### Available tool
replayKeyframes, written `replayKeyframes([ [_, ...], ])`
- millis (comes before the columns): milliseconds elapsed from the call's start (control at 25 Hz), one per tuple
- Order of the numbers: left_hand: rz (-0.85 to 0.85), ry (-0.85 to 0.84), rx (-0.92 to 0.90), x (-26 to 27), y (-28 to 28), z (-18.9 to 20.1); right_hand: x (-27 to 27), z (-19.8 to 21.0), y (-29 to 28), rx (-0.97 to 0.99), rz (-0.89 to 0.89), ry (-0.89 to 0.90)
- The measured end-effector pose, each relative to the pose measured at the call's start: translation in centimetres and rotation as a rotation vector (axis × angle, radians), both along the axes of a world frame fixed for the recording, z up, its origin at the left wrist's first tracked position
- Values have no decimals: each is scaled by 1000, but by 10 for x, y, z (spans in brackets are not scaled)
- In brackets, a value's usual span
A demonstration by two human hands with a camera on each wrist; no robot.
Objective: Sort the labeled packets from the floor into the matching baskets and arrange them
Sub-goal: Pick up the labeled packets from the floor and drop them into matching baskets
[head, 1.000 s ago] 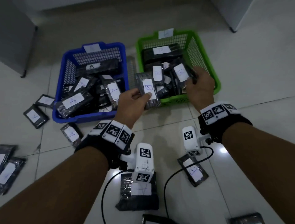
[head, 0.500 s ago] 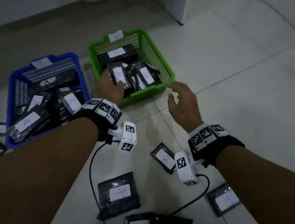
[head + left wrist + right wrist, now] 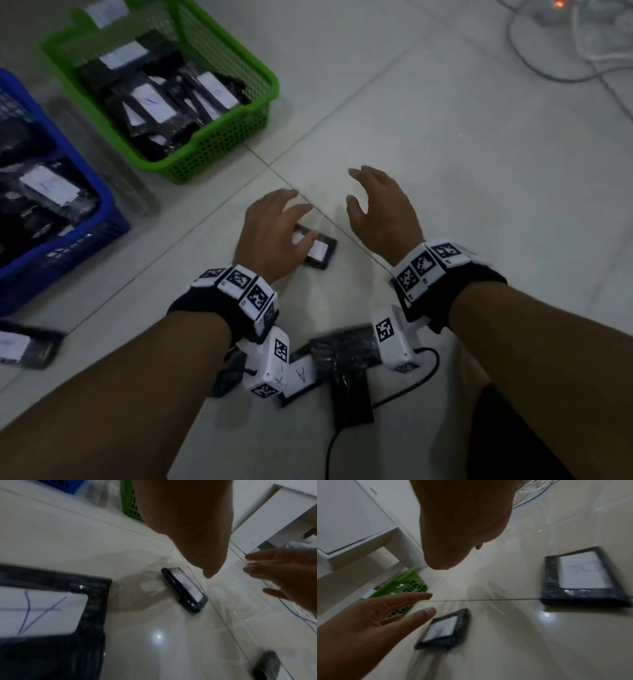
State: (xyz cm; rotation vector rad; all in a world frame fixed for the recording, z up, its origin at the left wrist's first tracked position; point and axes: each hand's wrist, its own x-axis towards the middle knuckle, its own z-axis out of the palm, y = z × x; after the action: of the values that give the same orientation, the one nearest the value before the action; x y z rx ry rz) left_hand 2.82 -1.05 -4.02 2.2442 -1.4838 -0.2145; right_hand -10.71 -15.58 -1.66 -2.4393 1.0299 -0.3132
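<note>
A small black packet [image 3: 320, 251] with a white label lies on the floor tiles in the head view. My left hand [image 3: 274, 228] hovers over it with fingers spread, the thumb across its label. In the left wrist view the thumb tip hangs just above the packet [image 3: 186, 590] without touching it. My right hand [image 3: 378, 207] is open and empty a little to the packet's right. The green basket [image 3: 222, 140] and the blue basket [image 3: 68, 250], both holding several labelled packets, stand to the far left. The right wrist view shows the left hand's straight fingers [image 3: 419, 597] above the packet [image 3: 444, 630].
A packet marked A [image 3: 301, 377] lies under my wrists, with a dark packet [image 3: 352, 394] beside it. Another packet [image 3: 24, 346] lies at the left edge, and one more packet [image 3: 583, 577] lies by my right hand. Loose cables [image 3: 565, 68] run at the far right. A white cabinet [image 3: 351, 520] stands behind the baskets.
My left hand let go of the B packet in the green basket and came down over a floor packet. My right hand also dropped to the floor, and the view swung right.
</note>
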Motion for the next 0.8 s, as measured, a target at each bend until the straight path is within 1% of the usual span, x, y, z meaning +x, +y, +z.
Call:
replayKeyframes([
  [80, -81, 56, 82, -20, 0, -11, -41, -10, 9, -51, -142, 123],
  [120, -90, 63, 148, -25, 1, -15, -57, -15, 14, -58, -199, 197],
  [200, -83, 11, 240, -32, 2, -24, -80, -25, 24, 8, -288, 388],
  [240, -87, -7, 242, -34, 3, -27, -89, -32, 29, 70, -322, 459],
  [280, -89, -9, 224, -35, 4, -28, -94, -39, 34, 122, -349, 484],
  [320, -79, 0, 195, -33, 7, -28, -96, -44, 38, 152, -357, 462],
  [360, -65, 13, 169, -32, 10, -27, -98, -47, 42, 167, -340, 376],
  [440, -46, 18, 151, -30, 16, -25, -103, -53, 50, 181, -233, 178],
  [480, -44, 17, 147, -29, 20, -25, -106, -54, 54, 186, -185, 130],
  [520, -42, 21, 145, -28, 22, -24, -111, -54, 58, 177, -172, 115],
  [560, -32, 30, 145, -28, 25, -23, -115, -53, 61, 144, -217, 128],
  [680, 35, 81, 165, -27, 30, -22, -121, -50, 65, 75, -449, 216],
  [720, 57, 118, 172, -27, 31, -22, -120, -49, 66, 69, -474, 249],
  [800, 106, 236, 161, -28, 32, -20, -116, -49, 66, 98, -482, 223],
])
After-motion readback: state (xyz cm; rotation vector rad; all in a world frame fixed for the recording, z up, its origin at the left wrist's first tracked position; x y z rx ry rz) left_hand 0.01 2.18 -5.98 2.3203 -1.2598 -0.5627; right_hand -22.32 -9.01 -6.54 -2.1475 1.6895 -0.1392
